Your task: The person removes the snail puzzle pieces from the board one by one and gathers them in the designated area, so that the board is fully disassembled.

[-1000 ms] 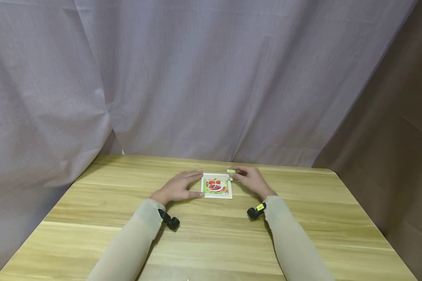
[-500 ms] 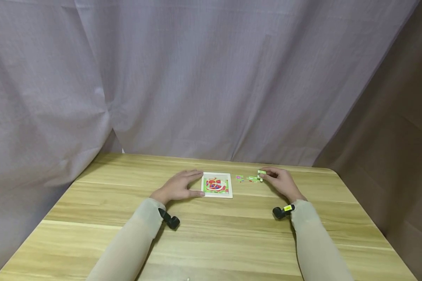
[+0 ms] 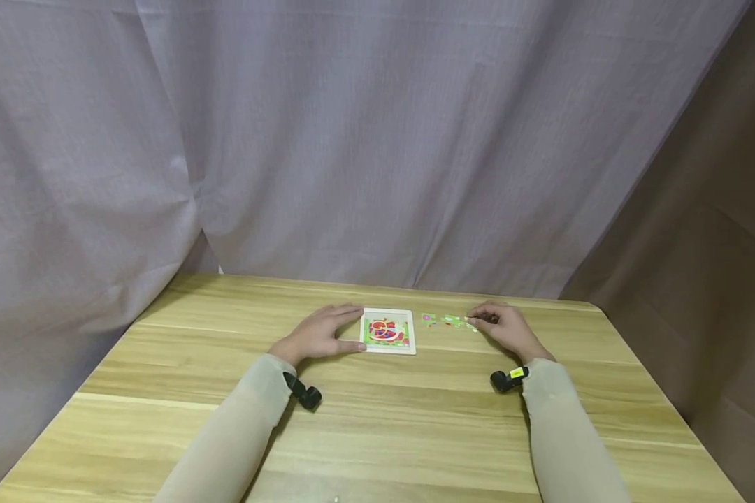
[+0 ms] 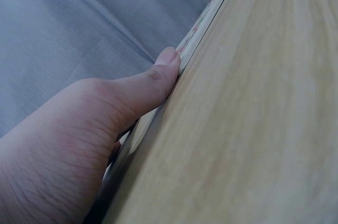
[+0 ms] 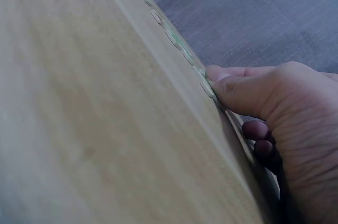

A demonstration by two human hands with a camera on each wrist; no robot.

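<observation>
- The left hand (image 3: 319,334) rests at the left side of the square puzzle tray (image 3: 413,334), fingers extended, thumb by the near corner, seemingly steadying it.
- The tray lies flat on the wooden table (image 3: 377,426), its red-and-green picture pieces (image 3: 386,330) inside, with a pale strip showing along the far side.
- Just right of the tray, loose green puzzle pieces (image 3: 451,319) lie in a row, the leftmost marked pink.
- At the row's right end, the right hand (image 3: 508,330) pinches a small puzzle piece (image 5: 206,86) between thumb and forefinger, low at the tabletop.
- The step in hand seems to be setting that piece down beside the others; the next move would then call for parting the fingertips gently, leaving its neighbours undisturbed.
</observation>
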